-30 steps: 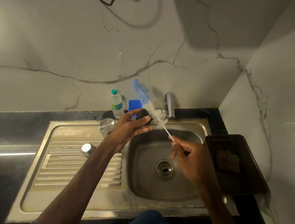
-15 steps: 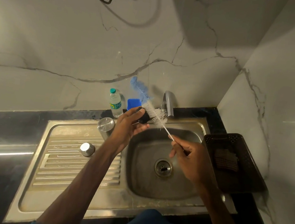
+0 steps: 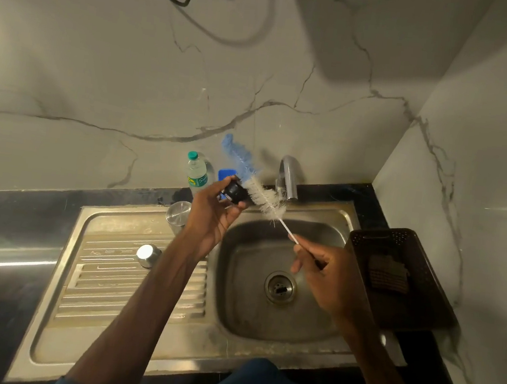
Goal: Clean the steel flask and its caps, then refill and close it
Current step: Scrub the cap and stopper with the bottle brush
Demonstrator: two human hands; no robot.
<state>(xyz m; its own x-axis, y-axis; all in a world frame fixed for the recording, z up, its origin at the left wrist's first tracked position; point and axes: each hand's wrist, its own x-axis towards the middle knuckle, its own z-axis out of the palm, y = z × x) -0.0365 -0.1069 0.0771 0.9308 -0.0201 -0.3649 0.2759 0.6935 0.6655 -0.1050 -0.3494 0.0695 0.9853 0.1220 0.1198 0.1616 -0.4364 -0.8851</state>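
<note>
Cap scrub over the basin (image 3: 232, 312)!
Right hand (image 3: 328, 273) pinches the brush (image 3: 265, 198) handle; left hand (image 3: 214, 219) grips the black cap (image 3: 234, 193) against the bristles, above the basin's far-left corner. Wet fingers could drop it. Flask (image 3: 178, 213) stands at the drainboard's (image 3: 104, 272) far edge.

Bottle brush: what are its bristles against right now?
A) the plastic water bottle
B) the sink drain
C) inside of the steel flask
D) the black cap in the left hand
D: the right hand grips the bottle brush by its handle, and the white bristles meet the black cap held by the left hand over the sink. The steel flask stands apart on the drainboard.
</note>
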